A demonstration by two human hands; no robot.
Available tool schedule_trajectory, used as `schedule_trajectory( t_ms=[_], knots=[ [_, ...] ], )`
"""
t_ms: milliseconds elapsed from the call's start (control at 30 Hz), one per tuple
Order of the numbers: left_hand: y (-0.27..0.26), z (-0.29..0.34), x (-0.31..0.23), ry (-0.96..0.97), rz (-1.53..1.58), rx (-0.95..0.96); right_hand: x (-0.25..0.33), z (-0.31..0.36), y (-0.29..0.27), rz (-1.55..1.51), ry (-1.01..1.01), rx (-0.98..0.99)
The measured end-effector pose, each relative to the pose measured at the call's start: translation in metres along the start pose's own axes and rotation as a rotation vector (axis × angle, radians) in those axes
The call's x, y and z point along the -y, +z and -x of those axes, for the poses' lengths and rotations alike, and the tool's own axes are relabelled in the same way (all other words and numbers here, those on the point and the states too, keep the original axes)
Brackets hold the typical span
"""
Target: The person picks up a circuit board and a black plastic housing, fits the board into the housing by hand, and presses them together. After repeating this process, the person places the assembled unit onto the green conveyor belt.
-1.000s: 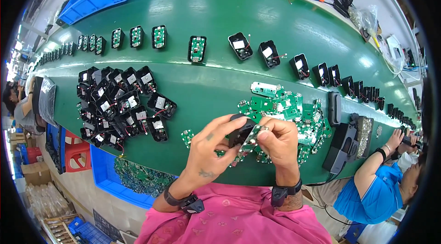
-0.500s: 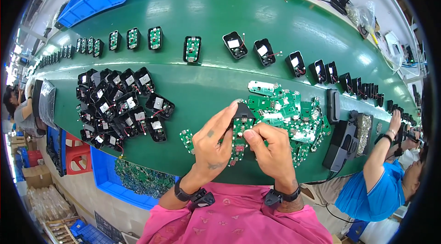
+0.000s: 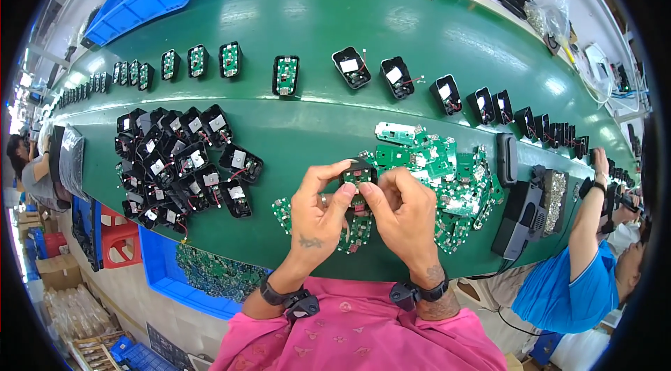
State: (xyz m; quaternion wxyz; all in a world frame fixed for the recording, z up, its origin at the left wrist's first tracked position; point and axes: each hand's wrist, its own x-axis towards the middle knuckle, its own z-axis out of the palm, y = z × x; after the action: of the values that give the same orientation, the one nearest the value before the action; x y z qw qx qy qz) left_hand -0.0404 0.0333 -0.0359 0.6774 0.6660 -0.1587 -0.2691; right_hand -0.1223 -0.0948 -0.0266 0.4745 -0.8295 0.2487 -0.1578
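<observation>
Between my two hands is a black plastic housing [image 3: 358, 162] with a green circuit board [image 3: 359, 177] seated in its opening. My left hand [image 3: 314, 214] grips its left side, fingers curled behind. From the other side my right hand [image 3: 404, 212] wraps round it. Both thumbs press on the board's face, their tips almost meeting; the lower end of the housing is hidden by them. Beneath the hands lie loose circuit boards [image 3: 358, 233], and another single board [image 3: 281, 213] sits just left of my left hand.
A heap of circuit boards [image 3: 454, 172] lies to the right, black housings [image 3: 183, 161] are piled at left. Along the green bench [image 3: 314, 15] runs a row of housings, including one with a board [image 3: 286, 76]. A blue bin [image 3: 157, 259] stands below; a co-worker [image 3: 566, 280] sits at right.
My hands have drawn closer around the housing, and the left thumb has come onto the board beside the right one. The housing has shifted slightly left. The co-worker's arm has moved a little.
</observation>
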Motion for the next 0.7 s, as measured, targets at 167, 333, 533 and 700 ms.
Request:
schedule_trajectory(
  t_ms=[167, 333, 533, 700],
  knots=[
    [0.007, -0.003, 0.008, 0.116, -0.101, -0.069, -0.005, -0.002, 0.013, -0.065, -0.164, -0.002],
    [0.0, -0.009, 0.006, 0.26, -0.193, -0.1, 0.0, -0.01, 0.028, -0.283, -0.094, 0.007],
    [-0.021, -0.029, -0.008, 0.211, -0.234, -0.099, 0.02, -0.031, 0.043, -0.258, -0.106, 0.017],
    [-0.082, -0.089, -0.049, 0.03, -0.314, -0.205, 0.017, -0.09, 0.035, 0.283, -0.294, -0.064]
  ],
)
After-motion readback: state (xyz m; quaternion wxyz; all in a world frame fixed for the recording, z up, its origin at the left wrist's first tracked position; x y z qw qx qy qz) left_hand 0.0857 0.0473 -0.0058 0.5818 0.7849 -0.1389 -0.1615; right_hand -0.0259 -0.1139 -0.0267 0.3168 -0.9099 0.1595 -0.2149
